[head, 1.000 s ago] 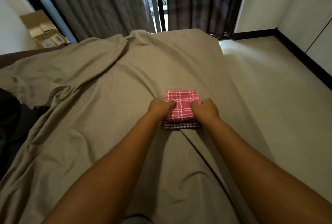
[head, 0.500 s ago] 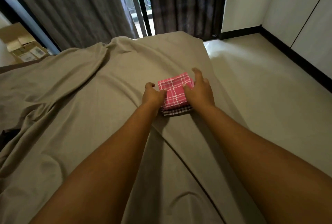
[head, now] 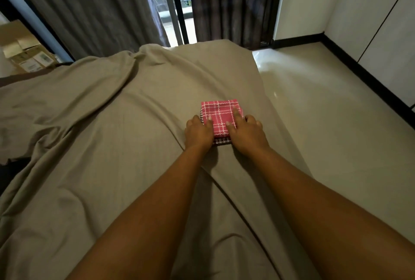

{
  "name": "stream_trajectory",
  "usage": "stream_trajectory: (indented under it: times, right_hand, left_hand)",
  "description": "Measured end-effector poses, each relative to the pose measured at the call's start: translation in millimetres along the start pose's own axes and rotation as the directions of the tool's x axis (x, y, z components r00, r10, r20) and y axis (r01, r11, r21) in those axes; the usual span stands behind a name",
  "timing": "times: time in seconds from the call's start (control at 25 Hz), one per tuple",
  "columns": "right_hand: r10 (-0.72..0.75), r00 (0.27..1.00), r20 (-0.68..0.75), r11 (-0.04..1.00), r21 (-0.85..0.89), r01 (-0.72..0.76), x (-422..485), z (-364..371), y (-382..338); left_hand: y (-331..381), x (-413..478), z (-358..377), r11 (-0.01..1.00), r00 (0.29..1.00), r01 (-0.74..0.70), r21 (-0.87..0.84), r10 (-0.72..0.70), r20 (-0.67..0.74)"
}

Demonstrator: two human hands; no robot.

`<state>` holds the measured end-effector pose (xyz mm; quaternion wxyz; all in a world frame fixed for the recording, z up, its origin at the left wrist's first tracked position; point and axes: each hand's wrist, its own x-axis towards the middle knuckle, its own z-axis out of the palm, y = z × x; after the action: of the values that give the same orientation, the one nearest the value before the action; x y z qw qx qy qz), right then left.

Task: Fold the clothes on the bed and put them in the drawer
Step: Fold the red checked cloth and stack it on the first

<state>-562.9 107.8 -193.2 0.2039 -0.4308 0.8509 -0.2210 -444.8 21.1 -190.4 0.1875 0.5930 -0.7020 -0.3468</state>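
A folded pink plaid cloth [head: 221, 112] lies on top of a folded dark checked cloth [head: 221, 142], forming a small stack near the right edge of the bed [head: 112, 144]. My left hand [head: 198, 131] grips the stack's left side, thumb on the pink cloth and fingers curled at the edge. On the right side my right hand [head: 247, 132] holds the stack, its thumb and index finger lying on top and the other fingers curled against the side. No drawer is in view.
A rumpled grey-beige sheet covers the bed. Glossy floor [head: 325, 111] runs along the bed's right side, up to white cabinet doors [head: 393, 43]. Dark curtains [head: 101, 10] hang behind the bed, and cardboard boxes [head: 24, 55] sit at far left.
The stack tilted up at its far edge half a second ago and now lies flat. My right index finger has come onto the pink cloth. The camera has swung slightly right.
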Motion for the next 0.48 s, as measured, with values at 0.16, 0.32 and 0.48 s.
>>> stream_trajectory:
  times: [0.16,0.32,0.48]
  right_hand:
    - [0.017,1.000,0.006,0.975,-0.222,-0.015,-67,-1,-10]
    - [-0.159,0.983,-0.091,0.925,-0.362,0.115,-118,-15,-42]
    - [-0.337,0.941,-0.033,0.883,-0.357,0.304,-166,-14,-104]
  left_hand:
    - [-9,-64,-19,0.982,0.992,-0.112,0.155,0.103,0.069]
    - [-34,-114,-73,0.934,0.988,-0.154,0.321,0.155,0.023]
    - [-72,-164,-147,0.862,0.958,-0.170,0.477,0.258,-0.124]
